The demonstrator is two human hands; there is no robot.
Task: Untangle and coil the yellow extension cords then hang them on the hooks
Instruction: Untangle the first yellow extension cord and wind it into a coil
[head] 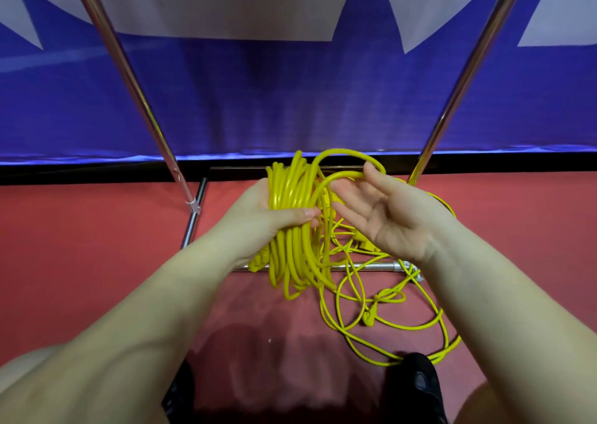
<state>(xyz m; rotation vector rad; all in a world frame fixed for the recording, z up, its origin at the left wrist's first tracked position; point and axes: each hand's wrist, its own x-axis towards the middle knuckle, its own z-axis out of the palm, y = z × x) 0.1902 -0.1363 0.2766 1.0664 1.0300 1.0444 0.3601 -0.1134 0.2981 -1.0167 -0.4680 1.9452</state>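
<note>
Roughly halfway: left hand (274, 210) fingers clenched round thick coil (292, 223); right hand (384, 210) fingers released, guiding loop (342, 165). Tangled cord (387, 297) left on floor (80, 246); hanging not begun.

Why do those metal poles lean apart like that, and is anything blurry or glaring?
Head view: the wide-angle lens splays the metal poles outward; the right hand looks slightly motion-soft; the coiled yellow cord in the left hand shows glossy highlights; a soft shadow falls on the red floor near the feet.

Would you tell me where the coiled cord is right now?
In the head view, centre: the coil is gripped by the left hand, above the rack's floor bar.
</note>
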